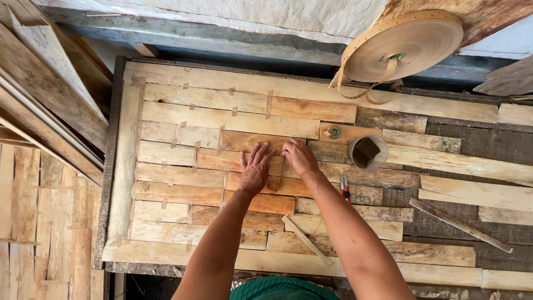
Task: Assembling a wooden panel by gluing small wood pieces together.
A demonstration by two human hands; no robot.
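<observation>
While our left hand (256, 169) lies flat, fingers spread, and our right hand (300, 158) presses palm-down beside it, gripping nothing, both pin the veneer strips (266, 172) mid-tabletop (119, 166), holding the seam shut

We see bright, even daylight across the wooden surface (311, 89), with soft, short shadows under our forearms. The picture is sharp throughout, without glare; straight boards bow slightly toward the edges.

Rough matt wood veneer strips (222, 119)
</observation>
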